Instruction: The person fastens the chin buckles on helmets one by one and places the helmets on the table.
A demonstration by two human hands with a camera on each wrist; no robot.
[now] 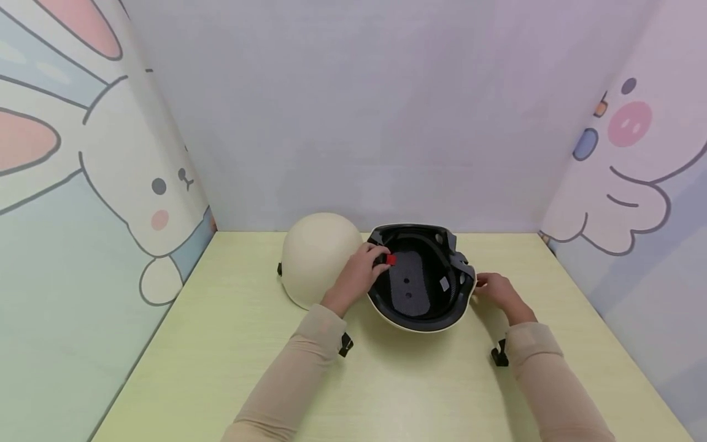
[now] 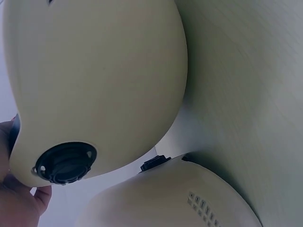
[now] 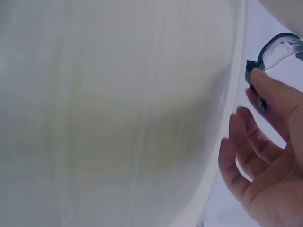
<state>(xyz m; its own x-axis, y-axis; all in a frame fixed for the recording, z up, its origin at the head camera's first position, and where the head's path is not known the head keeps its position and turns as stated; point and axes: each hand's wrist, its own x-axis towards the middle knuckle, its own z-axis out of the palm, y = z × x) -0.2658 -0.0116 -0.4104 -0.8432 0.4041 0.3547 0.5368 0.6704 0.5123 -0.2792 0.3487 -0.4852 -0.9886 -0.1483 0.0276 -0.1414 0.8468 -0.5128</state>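
Observation:
An upturned cream helmet (image 1: 409, 328) with a black padded inside lies on the table. My left hand (image 1: 353, 276) reaches over its left rim and pinches a red-and-black buckle (image 1: 391, 259). In the left wrist view, that hand (image 2: 21, 203) is partly hidden behind the helmet (image 2: 104, 71), close to a round black side fitting (image 2: 66, 163). My right hand (image 1: 497, 290) is at the helmet's right outer side. Its thumb and finger pinch a small dark piece (image 3: 251, 71) in the right wrist view, the other fingers bent loosely; what the piece is remains unclear.
A second cream helmet (image 1: 317, 258) stands dome up just left of the upturned one, its vent slots (image 2: 201, 205) showing in the left wrist view. Black mounts (image 1: 499, 354) sit by both wrists. The pale yellow table (image 1: 409, 393) meets a plain back wall and cartoon-printed side walls.

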